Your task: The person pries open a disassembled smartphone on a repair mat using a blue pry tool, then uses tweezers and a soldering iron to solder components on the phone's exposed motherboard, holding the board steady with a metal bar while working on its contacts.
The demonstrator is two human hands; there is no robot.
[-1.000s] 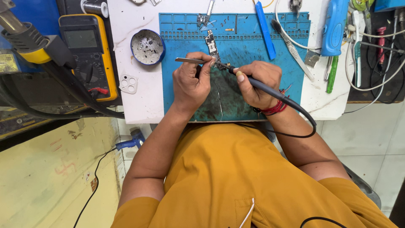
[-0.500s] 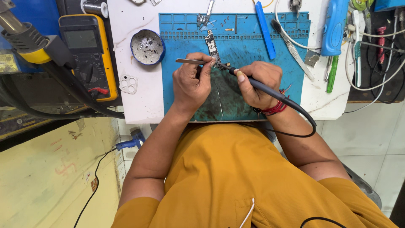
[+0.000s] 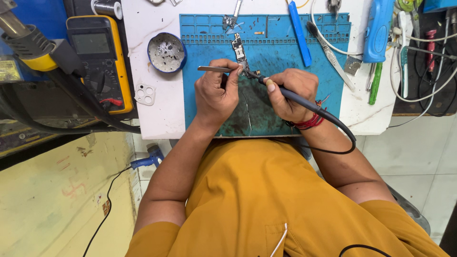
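Small circuit board (image 3: 239, 51) lies upright-long on the blue work mat (image 3: 281, 43), near its top middle, just above both hands. Left hand (image 3: 216, 93) fingers pinched together on metal tweezers (image 3: 214, 69), tips reaching the board's lower end. Right hand (image 3: 290, 93) fingers clamped around a dark soldering iron (image 3: 285, 91), tip meeting the same spot; its cable (image 3: 340, 135) loops off the mat edge. Round tin (image 3: 166, 51) left of mat on white table (image 3: 157, 114). Yellow multimeter (image 3: 100, 62) further left. Blue pry stick (image 3: 300, 33) upper right on mat.
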